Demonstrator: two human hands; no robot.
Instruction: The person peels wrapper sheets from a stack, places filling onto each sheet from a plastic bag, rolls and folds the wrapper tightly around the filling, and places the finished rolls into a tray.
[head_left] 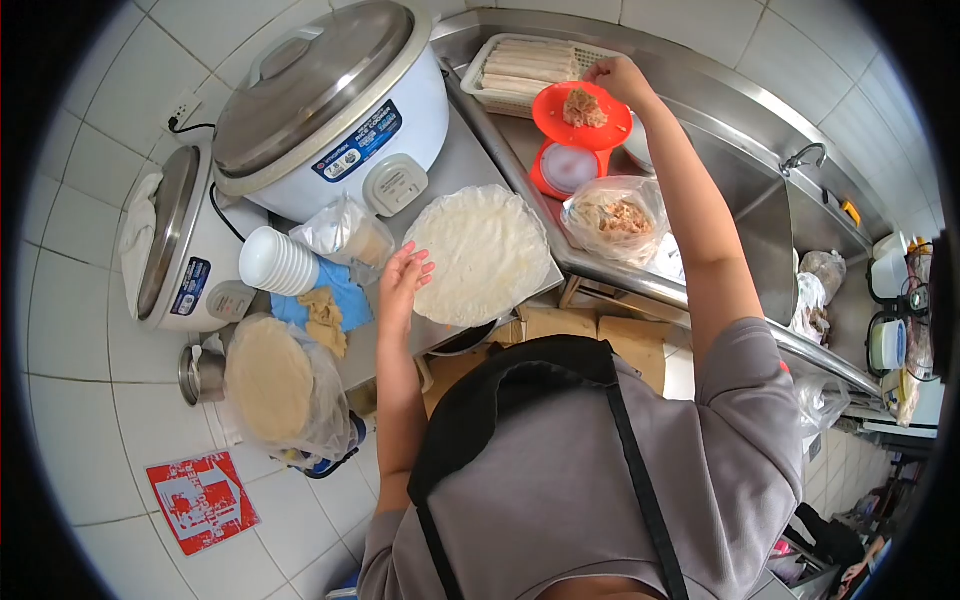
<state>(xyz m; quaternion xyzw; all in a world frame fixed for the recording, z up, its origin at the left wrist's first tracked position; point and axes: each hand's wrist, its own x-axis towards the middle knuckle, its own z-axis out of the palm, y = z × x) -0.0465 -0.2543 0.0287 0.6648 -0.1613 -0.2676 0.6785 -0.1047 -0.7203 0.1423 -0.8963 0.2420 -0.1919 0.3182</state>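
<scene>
My left hand (402, 278) is at the left edge of a stack of round, pale wrappers (480, 255) on the metal counter. Its fingers are loosely spread, with nothing seen in them. At the far rim of an orange-red dish (553, 108), my right hand (618, 80) has its fingers bent together; what they hold, if anything, is hidden. A clump of shredded filling (584, 108) lies in the dish. Just below the dish shows an orange scale (568, 168) with a round pale face. Close by is a clear plastic bag of filling (615, 218).
A basket (490, 98) of long rolled wrappers (530, 66) sits at the back. Two large rice cookers (330, 120) stand left, near stacked white cups (275, 262), a blue cloth (345, 300) and more bagged wrappers (268, 378). A sink (745, 190) with a faucet (803, 156) is right.
</scene>
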